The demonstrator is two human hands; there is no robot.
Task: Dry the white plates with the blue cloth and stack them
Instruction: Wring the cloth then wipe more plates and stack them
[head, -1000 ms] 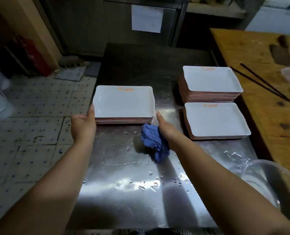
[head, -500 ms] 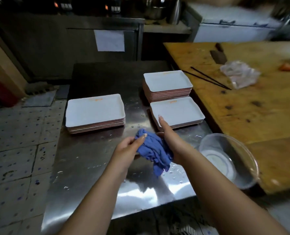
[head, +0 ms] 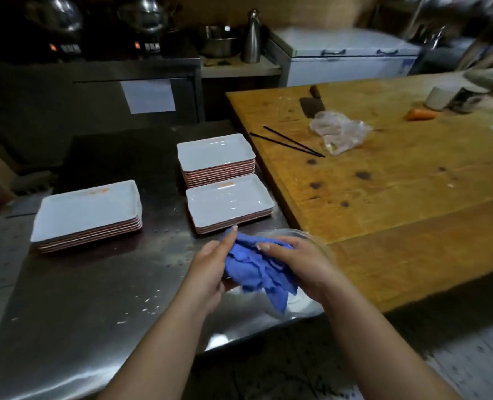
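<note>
The large, worn yellow wooden table [head: 398, 197] filled the area from 1 to 4 o'clock, abutting the wet stainless-steel worktop [head: 89, 298], which ran from 7 to 11 o'clock. Three stacks of rectangular white plates with reddish undersides stood on the worktop: a wide stack [head: 88, 213] at 10 o'clock, well apart from the others; a tall stack [head: 215, 154] at 12 o'clock; and a low stack [head: 229, 202] just in front of the tall one, near the wooden table's edge. A clear round glass bowl [head: 303, 306] sat at the worktop's near right corner, largely hidden behind the hands. The left hand [head: 207, 272] and the right hand [head: 300, 264] both gripped the crumpled blue cloth [head: 255, 269], bunched between them above the bowl at screen centre, with one corner hanging down toward 6 o'clock. The left index finger pointed up toward the low stack. On the wooden table lay a crumpled clear plastic bag [head: 340, 134] at 1 o'clock, two thin black chopsticks [head: 291, 142] beside it, and an orange carrot piece [head: 420, 114] toward 2 o'clock.
</note>
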